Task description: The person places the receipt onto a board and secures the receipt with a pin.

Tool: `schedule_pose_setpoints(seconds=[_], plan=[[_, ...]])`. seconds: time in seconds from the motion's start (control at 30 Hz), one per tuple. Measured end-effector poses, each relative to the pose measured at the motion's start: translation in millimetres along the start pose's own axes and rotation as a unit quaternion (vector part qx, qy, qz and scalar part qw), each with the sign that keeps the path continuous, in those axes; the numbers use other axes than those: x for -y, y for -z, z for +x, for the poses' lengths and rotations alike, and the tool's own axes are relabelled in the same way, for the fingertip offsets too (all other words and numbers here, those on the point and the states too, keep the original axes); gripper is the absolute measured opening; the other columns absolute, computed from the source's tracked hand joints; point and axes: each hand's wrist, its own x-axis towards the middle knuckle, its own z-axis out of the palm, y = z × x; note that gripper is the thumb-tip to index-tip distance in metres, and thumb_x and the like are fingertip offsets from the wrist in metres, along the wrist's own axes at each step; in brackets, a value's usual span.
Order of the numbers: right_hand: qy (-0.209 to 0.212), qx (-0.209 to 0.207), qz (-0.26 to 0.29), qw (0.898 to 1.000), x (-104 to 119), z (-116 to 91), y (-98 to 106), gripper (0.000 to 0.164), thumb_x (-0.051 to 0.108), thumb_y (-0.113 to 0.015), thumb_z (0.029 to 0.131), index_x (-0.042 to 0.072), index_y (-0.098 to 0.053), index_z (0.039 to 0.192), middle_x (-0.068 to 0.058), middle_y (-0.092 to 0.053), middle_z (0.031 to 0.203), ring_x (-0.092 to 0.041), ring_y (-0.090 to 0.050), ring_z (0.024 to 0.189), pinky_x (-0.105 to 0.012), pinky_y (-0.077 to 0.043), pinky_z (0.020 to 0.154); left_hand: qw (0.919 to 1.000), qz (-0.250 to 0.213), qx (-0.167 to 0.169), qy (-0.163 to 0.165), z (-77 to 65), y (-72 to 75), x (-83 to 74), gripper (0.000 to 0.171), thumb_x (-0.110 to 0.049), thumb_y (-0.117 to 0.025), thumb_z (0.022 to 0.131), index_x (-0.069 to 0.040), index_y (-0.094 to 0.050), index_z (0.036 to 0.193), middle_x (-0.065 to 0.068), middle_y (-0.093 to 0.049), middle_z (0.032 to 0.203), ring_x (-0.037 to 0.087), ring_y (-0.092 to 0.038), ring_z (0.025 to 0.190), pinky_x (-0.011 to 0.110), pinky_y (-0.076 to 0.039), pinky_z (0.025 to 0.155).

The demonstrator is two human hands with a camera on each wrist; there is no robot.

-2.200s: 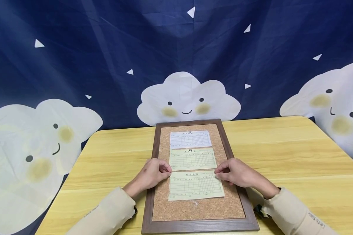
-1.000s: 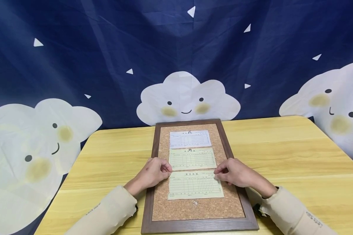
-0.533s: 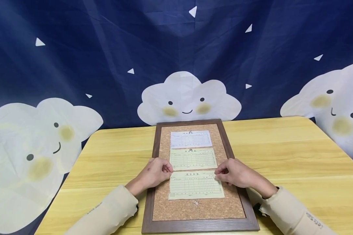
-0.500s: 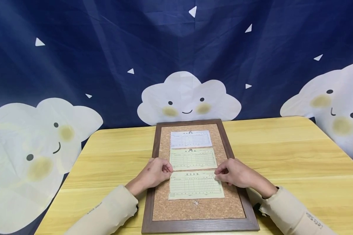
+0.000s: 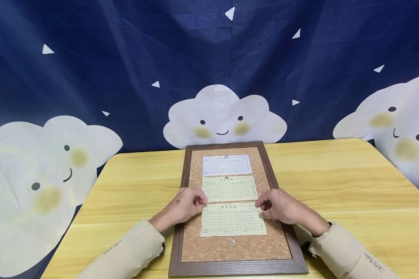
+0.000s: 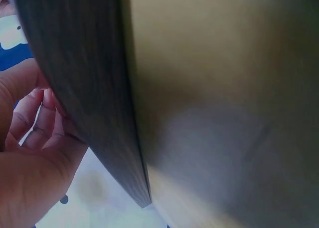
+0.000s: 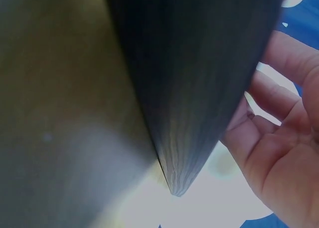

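Note:
Three printed receipt slips lie in a column on a framed cork board point(image 5: 235, 252). At the top is a white slip point(image 5: 227, 166), with a pale green slip point(image 5: 228, 190) below it, each bearing a small dark pin near its top edge. The lowest pale green slip point(image 5: 232, 223) lies slightly askew, and no pin shows on it. My left hand point(image 5: 183, 206) pinches the upper left corner of this lowest slip, thumb against index finger. Over its upper right corner, my right hand point(image 5: 283, 206) has thumb and index finger parted, their tips at the paper's edge.
The board's dark brown wooden frame point(image 5: 237, 268) lies flat on a light wood table point(image 5: 349, 182). Behind the table hangs a navy curtain point(image 5: 209, 46) printed with white clouds. A clear pushpin-like bit point(image 5: 232, 241) sits on the cork below the lowest slip.
My right thumb has moved down and away from the index finger, off the slip's corner. My left fingertips have shifted slightly right over the paper. The slips stay in place.

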Motion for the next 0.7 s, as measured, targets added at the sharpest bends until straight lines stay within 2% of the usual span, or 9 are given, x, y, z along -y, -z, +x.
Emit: schedule_pose_setpoints(seconds=[0.17,0.3,0.47,0.6,0.7], plan=[[-0.002,-0.002,-0.001,1.000,0.3,0.0,-0.8,0.017,-0.003,-0.078,0.081,0.001,-0.073,0.096,0.003,-0.060,0.076,-0.009,-0.056,0.059,-0.024,-0.049,0.056,0.9999,0.008,0.014,0.000,-0.8,1.4,0.7,0.023,0.012,-0.067,0.079,-0.011,-0.071,0.079,-0.009,-0.060,0.075,0.005,-0.053,0.067,0.022,-0.048,0.060],[0.000,-0.005,-0.012,1.000,-0.2,0.4,-1.2,0.017,-0.002,-0.079,0.080,0.001,-0.073,0.096,0.003,-0.061,0.078,-0.009,-0.056,0.065,-0.024,-0.050,0.059,0.9996,0.018,0.024,0.000,-3.6,1.8,-0.4,0.022,0.010,-0.067,0.082,-0.012,-0.072,0.082,-0.008,-0.061,0.077,0.006,-0.054,0.070,0.022,-0.048,0.062],[0.004,-0.010,-0.032,0.999,-0.4,1.0,-1.5,0.018,-0.002,-0.080,0.079,0.003,-0.074,0.095,0.004,-0.063,0.082,-0.009,-0.056,0.074,-0.024,-0.050,0.064,0.9985,0.038,0.040,-0.003,-9.2,2.3,-4.6,0.008,-0.006,-0.078,0.085,-0.011,-0.073,0.089,-0.008,-0.061,0.083,0.008,-0.055,0.077,0.025,-0.049,0.072],[0.003,-0.010,-0.030,0.999,-0.5,0.9,-1.8,0.018,-0.002,-0.080,0.079,0.003,-0.074,0.096,0.003,-0.063,0.083,-0.009,-0.056,0.074,-0.024,-0.050,0.063,0.9967,0.057,0.057,-0.002,-12.4,4.0,-8.1,0.026,-0.018,-0.087,0.078,-0.009,-0.072,0.096,-0.006,-0.060,0.090,0.011,-0.054,0.083,0.031,-0.047,0.080],[0.004,-0.008,-0.022,1.000,-0.7,0.8,-1.8,0.018,-0.002,-0.079,0.080,0.002,-0.073,0.096,0.003,-0.063,0.081,-0.009,-0.056,0.071,-0.024,-0.050,0.061,0.9957,0.065,0.066,-0.008,-14.7,5.0,-9.1,0.035,-0.021,-0.089,0.075,-0.006,-0.071,0.101,-0.002,-0.062,0.097,0.013,-0.055,0.089,0.035,-0.050,0.084]])
